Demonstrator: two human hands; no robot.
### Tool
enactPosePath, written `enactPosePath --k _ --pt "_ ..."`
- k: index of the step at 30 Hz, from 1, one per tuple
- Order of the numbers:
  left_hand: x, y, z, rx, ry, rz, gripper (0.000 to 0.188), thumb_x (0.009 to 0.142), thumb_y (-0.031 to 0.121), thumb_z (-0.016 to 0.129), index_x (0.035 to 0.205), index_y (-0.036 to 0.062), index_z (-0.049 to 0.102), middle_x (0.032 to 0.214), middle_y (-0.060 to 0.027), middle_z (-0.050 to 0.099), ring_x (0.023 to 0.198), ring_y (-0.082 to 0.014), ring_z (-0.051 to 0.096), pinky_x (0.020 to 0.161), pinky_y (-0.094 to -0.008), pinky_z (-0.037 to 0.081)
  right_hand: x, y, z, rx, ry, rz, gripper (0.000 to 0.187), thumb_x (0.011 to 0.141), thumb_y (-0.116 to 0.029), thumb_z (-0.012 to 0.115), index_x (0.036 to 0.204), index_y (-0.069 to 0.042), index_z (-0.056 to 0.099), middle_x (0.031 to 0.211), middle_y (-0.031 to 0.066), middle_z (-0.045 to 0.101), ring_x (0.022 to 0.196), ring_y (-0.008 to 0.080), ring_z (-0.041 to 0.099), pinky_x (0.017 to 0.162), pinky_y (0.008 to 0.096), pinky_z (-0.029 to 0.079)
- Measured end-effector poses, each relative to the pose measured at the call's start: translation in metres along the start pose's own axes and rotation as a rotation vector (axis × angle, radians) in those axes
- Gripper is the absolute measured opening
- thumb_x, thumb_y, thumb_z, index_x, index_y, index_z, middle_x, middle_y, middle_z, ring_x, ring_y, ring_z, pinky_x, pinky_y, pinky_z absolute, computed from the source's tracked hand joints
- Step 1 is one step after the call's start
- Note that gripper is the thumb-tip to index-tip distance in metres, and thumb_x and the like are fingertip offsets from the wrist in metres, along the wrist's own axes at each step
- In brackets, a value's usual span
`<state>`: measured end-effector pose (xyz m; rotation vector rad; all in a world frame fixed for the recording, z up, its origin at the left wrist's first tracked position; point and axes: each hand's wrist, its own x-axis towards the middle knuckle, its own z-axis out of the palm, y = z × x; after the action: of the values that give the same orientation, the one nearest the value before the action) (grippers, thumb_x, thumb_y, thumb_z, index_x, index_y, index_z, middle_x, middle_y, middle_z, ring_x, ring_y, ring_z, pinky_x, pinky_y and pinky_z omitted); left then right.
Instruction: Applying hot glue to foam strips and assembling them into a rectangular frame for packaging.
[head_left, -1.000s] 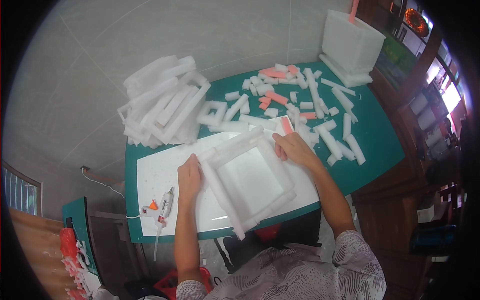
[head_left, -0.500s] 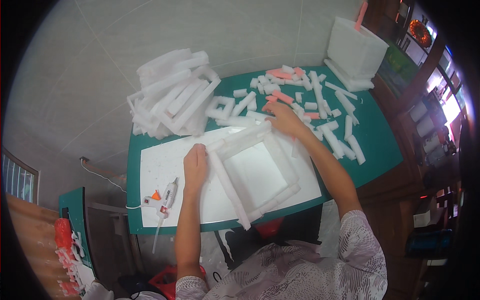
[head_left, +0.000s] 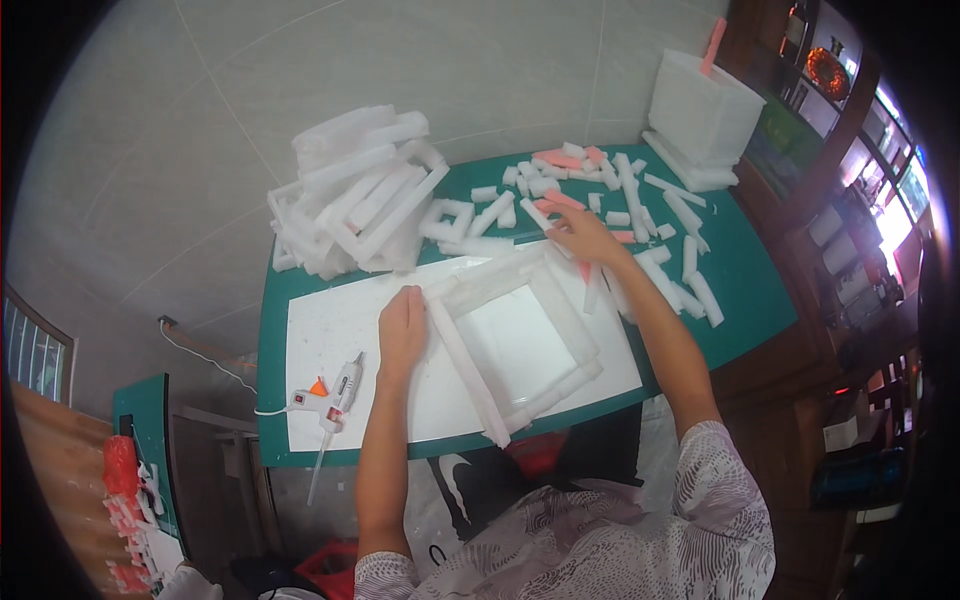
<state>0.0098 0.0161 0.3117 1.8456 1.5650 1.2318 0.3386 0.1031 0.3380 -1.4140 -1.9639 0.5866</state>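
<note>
A square frame of white foam strips (head_left: pixel 470 360) lies on the white board, one strip jutting past its near corner. My left hand (head_left: pixel 402 325) rests beside the frame's far left corner, fingers closed together; whether anything is in them is hidden. Beyond the frame's far right corner, my right hand (head_left: pixel 585 238) pinches a short white foam strip (head_left: pixel 535 213). Pink foam pieces (head_left: pixel 566 199) lie close to its fingers. A white glue gun (head_left: pixel 335 400) with an orange part lies left of my left forearm.
The white board (head_left: pixel 330 300) lies on a green table (head_left: pixel 745 290). Foam frames (head_left: pixel 350 190) are piled high at the back left. Several loose foam pieces (head_left: pixel 630 185) cover the back right, before a tall white foam block (head_left: pixel 700 115). A cord (head_left: pixel 210 355) runs to the glue gun.
My right hand has moved slightly right, lifting a white foam strip from among the loose pieces. My left hand stays beside the frame. The whole view has shifted a little.
</note>
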Motion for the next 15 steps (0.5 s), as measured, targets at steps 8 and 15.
enactPosePath --k 8,15 --pt "0.000 0.004 0.003 0.009 -0.004 0.022 0.037 0.099 0.026 0.038 0.082 -0.0036 0.054 0.076 -0.0242 0.057 0.072 -0.0401 0.055 0.067 -0.0429 0.042 -0.018 -0.014 -0.039 0.585 -0.069 0.243 0.053 0.085 -0.016 0.057 0.137 -0.006 0.047 0.104 0.0075 0.065 0.090 0.0141 0.060 0.080 0.0243 0.046" --pt "0.001 0.008 0.002 -0.003 -0.002 0.007 0.037 0.099 0.026 0.038 0.082 -0.0037 0.053 0.074 -0.0234 0.056 0.070 -0.0383 0.054 0.067 -0.0414 0.042 -0.048 -0.046 -0.056 0.300 -0.082 0.278 0.057 0.080 -0.018 0.064 0.134 -0.007 0.050 0.086 0.0060 0.063 0.076 0.0119 0.058 0.068 0.0251 0.046"
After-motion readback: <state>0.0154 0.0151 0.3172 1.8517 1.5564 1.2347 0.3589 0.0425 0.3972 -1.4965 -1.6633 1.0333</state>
